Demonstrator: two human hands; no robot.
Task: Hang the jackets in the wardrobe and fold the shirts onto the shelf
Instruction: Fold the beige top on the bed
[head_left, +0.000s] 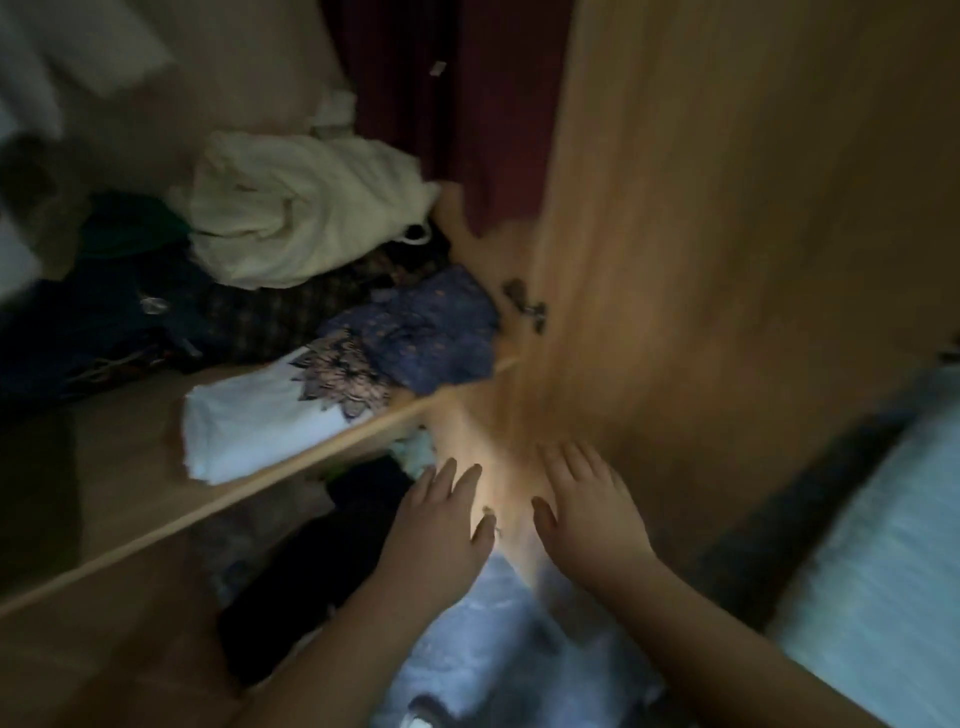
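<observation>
I see both hands held flat, fingers straight: left hand (441, 525) and right hand (589, 512), side by side before the wardrobe panel (727, 208). On the shelf (311, 460): folded white shirt (244, 421), blue garment (436, 327), cream garment (301, 208). Frame blurred.

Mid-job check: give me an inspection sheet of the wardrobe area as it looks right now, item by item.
Surface: wooden shelf, clothes piled along it.
Job's things: folded white printed shirt at the shelf's front edge; blue patterned garment against it; dark red garment hanging behind.
Clutter: crumpled cream garment atop dark clothes.
Grippers: left hand and right hand open, fingers straight, holding nothing.
Cables: nothing seen.
Surroundings: wardrobe panel; pale blue fabric below the hands; frame blurred.
</observation>
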